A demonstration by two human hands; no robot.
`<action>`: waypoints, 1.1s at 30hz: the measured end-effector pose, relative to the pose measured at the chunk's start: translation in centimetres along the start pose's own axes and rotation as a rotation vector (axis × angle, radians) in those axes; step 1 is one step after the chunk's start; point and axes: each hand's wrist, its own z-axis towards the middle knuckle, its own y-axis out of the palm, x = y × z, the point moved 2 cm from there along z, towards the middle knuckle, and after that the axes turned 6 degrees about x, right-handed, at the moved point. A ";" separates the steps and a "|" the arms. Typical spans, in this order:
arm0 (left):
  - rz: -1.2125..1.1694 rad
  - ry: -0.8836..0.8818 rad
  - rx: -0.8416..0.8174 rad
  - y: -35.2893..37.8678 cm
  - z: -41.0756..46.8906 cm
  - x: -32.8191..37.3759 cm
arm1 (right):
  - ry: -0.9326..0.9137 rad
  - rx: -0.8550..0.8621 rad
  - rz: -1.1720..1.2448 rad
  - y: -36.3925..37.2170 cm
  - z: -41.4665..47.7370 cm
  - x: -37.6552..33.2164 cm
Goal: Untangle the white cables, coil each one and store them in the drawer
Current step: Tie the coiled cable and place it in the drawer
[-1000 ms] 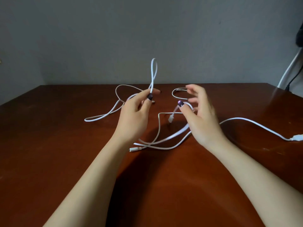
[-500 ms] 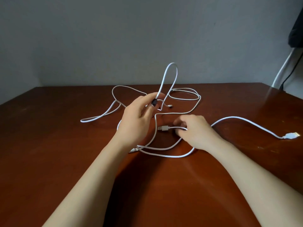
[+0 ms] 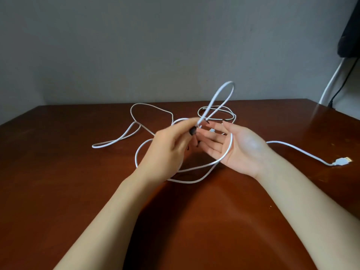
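On the brown table, tangled white cables sprawl; left hand pinches a raised loop, right hand spread open-palmed.

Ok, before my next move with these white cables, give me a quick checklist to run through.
1. Left hand grip on the raised loop: ok, pinched between thumb and fingers.
2. Right hand free to take a strand: ok, open and palm up, with one strand lying across it.
3. White cables separated: not ok, strands cross each other on the table.
4. USB plug free: ok, it lies alone at the table's right side.
5. Drawer ready: cannot tell, it is not in view.
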 end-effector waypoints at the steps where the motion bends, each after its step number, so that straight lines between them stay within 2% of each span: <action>1: 0.039 0.027 -0.030 0.2 -0.1 -0.1 | 0.012 -0.013 0.014 0.0 0.1 0.0; 8: 0.116 0.009 -0.220 0.4 -0.4 0.6 | 0.056 0.029 0.166 -1.0 0.4 -1.2; 13: -0.070 -0.134 -0.465 0.2 -0.6 2.5 | -0.006 0.160 0.166 -2.4 1.5 -1.8; 15: -0.149 -0.164 -0.505 0.1 -0.7 3.2 | -0.041 0.164 0.123 -2.6 1.5 -2.0; 17: -0.179 -0.208 -0.373 0.0 -0.4 2.8 | -0.069 0.113 0.053 -2.4 1.1 -2.2; 19: -0.102 -0.208 -0.060 -0.3 0.0 1.7 | -0.110 0.049 -0.061 -1.8 0.6 -2.2; 21: 0.047 -0.132 0.286 -1.4 0.3 0.9 | -0.200 0.009 -0.271 -1.3 0.3 -2.0; 23: 0.183 -0.079 0.463 -2.5 0.4 0.8 | -0.287 -0.026 -0.476 -0.6 -0.2 -1.5; 25: 0.214 -0.059 0.495 -3.0 0.4 0.8 | -0.343 -0.056 -0.606 0.2 -0.5 -0.7; 28: -0.007 -0.200 0.425 -2.4 0.6 1.3 | -0.460 -0.095 -0.713 1.6 -1.3 0.4; 31: -0.373 -0.472 0.308 -1.7 0.7 1.4 | -0.839 -0.127 -1.100 2.1 -2.0 1.1; 33: -0.549 -0.536 0.315 -1.9 0.8 1.5 | -1.035 -0.139 -1.338 1.9 -2.1 1.7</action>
